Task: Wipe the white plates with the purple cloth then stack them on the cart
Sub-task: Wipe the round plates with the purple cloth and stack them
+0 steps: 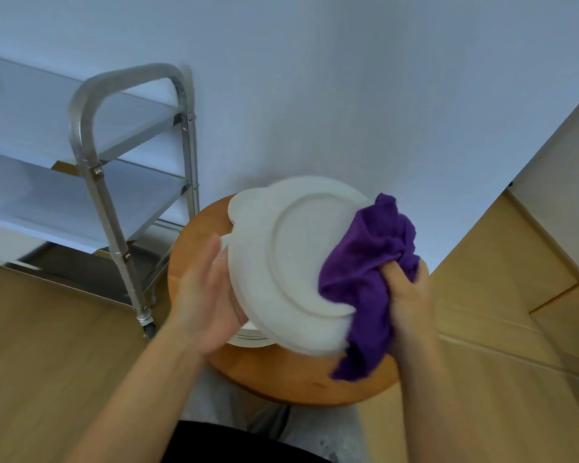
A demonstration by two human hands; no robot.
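A white plate is held tilted above a round wooden table, its ringed underside facing me. My left hand supports its left edge with straight fingers; the hand is blurred. My right hand grips a bunched purple cloth that lies against the plate's right rim and hangs down below it. Beneath the held plate sits a stack of white plates on the table, mostly hidden. The metal cart stands to the left with its shelves showing no plates.
The cart has several steel shelves and a caster wheel close to the table's left side. A pale wall runs behind. Wooden floor lies to the left and right, with a wooden panel edge at the far right.
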